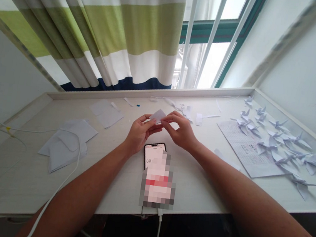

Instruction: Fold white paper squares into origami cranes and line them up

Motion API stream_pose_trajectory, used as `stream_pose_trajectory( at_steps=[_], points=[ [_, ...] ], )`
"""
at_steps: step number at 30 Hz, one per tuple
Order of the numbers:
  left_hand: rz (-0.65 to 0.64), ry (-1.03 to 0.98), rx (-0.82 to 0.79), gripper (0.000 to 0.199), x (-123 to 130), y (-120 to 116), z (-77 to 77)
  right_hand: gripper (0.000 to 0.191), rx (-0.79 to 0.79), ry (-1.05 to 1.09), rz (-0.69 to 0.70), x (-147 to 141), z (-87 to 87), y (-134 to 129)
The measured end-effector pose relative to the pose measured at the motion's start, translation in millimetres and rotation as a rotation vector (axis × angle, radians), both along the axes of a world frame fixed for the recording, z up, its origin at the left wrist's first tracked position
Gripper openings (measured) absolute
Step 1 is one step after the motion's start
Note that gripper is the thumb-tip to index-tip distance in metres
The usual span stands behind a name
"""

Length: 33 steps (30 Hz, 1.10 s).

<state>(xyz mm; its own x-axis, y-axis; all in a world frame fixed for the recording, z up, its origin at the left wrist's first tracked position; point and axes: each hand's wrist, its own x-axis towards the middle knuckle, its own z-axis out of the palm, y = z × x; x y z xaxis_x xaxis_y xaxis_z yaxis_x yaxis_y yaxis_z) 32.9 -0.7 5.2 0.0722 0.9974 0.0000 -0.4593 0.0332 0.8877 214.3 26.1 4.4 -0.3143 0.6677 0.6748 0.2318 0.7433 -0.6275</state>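
Between my two hands, above the middle of the white desk, is a small folded piece of white paper (157, 115) with a pointed top. My left hand (139, 131) grips its lower left side, thumb on the near face and fingers behind. With thumb and fingertips, my right hand (180, 129) pinches the paper's right edge. Just below the hands lies a phone (154, 157) with a timer-like display, partly pixelated.
Several folded paper cranes (275, 136) cover the desk's right side, some on a printed sheet (246, 151). Stacked white paper (67, 141) and loose sheets (108, 112) lie left. Paper scraps (199, 119) are behind my hands. A white cable (79, 154) crosses my left forearm.
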Motion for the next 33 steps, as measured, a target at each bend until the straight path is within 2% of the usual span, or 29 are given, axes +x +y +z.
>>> stream_pose_trajectory(
  at_steps=[3, 7, 14, 22, 33],
  points=[
    [0.006, 0.041, 0.055, 0.051, 1, -1, -0.2, 0.006, -0.086, 0.049, -0.034, -1, 2.1, -1],
    [0.028, 0.11, 0.111, 0.057, 1, -1, -0.3, 0.013, -0.196, 0.111, -0.054, -2, 2.6, -1],
    [0.091, 0.144, 0.116, 0.049, 0, 0, -2.5, 0.027, -0.317, 0.201, 0.014, -5, -1.0, 0],
    [0.116, 0.164, 0.108, 0.054, 1, 0, -1.4, 0.046, -0.455, 0.3, 0.074, -5, 0.5, 3],
    [0.011, 0.129, 0.058, 0.05, 0, -2, -1.6, 0.05, -0.556, 0.366, 0.158, 0, -2.8, 11]
  ],
)
